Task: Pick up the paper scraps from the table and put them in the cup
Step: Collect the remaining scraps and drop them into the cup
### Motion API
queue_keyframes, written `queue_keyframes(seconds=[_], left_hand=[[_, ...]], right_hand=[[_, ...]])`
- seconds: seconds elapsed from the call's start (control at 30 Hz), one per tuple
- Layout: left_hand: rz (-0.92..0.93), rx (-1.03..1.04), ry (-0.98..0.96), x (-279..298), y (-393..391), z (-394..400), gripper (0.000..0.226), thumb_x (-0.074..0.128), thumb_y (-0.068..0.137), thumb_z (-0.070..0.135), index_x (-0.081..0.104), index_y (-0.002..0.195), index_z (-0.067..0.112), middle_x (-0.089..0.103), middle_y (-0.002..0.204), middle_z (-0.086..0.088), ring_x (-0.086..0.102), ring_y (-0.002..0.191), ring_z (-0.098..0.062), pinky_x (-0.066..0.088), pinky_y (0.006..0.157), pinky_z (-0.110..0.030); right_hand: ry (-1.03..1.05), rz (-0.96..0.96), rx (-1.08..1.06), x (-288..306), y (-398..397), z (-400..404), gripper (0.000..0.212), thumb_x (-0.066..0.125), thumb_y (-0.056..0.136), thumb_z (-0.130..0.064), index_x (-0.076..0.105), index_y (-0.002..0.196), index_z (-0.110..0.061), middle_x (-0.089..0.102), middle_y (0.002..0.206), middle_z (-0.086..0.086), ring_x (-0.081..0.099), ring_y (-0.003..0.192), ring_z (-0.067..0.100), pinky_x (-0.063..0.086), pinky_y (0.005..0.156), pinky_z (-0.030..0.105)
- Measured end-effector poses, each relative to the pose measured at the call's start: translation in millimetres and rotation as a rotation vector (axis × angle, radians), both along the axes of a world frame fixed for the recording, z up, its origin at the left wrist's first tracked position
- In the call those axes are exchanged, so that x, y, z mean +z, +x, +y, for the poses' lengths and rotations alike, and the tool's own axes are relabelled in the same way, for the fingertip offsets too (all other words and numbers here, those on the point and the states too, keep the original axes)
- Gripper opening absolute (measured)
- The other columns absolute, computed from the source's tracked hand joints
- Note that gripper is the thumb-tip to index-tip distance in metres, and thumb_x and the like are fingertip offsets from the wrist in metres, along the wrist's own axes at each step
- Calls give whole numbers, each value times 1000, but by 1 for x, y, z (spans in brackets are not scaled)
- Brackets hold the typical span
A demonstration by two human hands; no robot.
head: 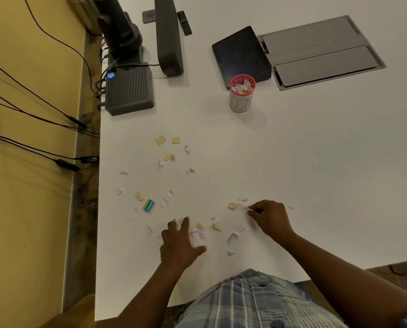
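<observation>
**Paper scraps on a desk, with two hands among them**

A white desk [292, 162] filled most of the view. Set into its far right part was a grey double-lidded hatch [320, 52], and just left of that lay a dark tablet [241, 55]. Along the far left edge stood a ribbed grey box [130, 91] and a tall dark speaker [168, 36]. The cup [242, 93], red-rimmed and white-walled, stood upright just in front of the tablet and already held several scraps. The left hand [180, 245] lay palm down near the front edge, its fingers [184, 224] spread apart and holding nothing, with a pale scrap just beside the thumb. The right hand [268, 218] was curled, its fingertips pinched together on a small white scrap [248, 208]. Loose paper scraps [169, 158], tan and white, were scattered over the desk between the cup and the hands, well apart from the cup. A small blue-and-yellow eraser [148, 205] lay among them at the left.
</observation>
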State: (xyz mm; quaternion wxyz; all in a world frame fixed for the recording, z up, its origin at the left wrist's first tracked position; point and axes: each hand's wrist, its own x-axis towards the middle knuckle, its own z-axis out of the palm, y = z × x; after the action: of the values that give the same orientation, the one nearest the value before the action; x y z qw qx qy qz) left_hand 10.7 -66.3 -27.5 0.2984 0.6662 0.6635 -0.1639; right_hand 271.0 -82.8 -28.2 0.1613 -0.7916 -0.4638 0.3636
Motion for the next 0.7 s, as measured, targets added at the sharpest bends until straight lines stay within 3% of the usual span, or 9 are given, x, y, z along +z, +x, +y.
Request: queue_keyframes(seconds=[0.13, 0.37, 0.53, 0.7], left_hand=[[-57, 54, 66, -6, 10, -10, 94, 73, 71, 54, 25, 145, 20, 25, 138, -10, 33, 124, -29, 41, 98, -32], [-189, 74, 225, -13, 41, -4, 64, 66, 78, 54, 43, 127, 18, 37, 119, -7, 42, 109, -23, 48, 85, -30], [-239, -92, 313, -20, 56, 7, 20, 60, 90, 16, 61, 109, 11, 50, 108, -7, 54, 95, -23, 47, 76, -26], [-311, -24, 302, -22, 61, 24, 12, 60, 83, 2, 69, 87, 7, 61, 91, -8, 59, 79, -18, 43, 66, -21]], right_hand=[[-1, 4, -14, 1, 0, -10, 16, 69, 85, -20, 75, 99, -12, 73, 97, 4, 61, 80, 12, 40, 72, 17], [2, 41, -12, 1, -7, -16, 15, 70, 85, -19, 76, 97, -13, 73, 96, 3, 59, 77, 10, 39, 67, 14], [-9, 54, -5, 1, -5, -15, 15, 69, 85, -19, 75, 98, -12, 73, 98, 3, 58, 77, 8, 35, 63, 4], [-12, 46, 1, 3, 0, -2, 17, 69, 85, -22, 75, 99, -13, 73, 99, 3, 59, 78, 9, 33, 62, 2]])
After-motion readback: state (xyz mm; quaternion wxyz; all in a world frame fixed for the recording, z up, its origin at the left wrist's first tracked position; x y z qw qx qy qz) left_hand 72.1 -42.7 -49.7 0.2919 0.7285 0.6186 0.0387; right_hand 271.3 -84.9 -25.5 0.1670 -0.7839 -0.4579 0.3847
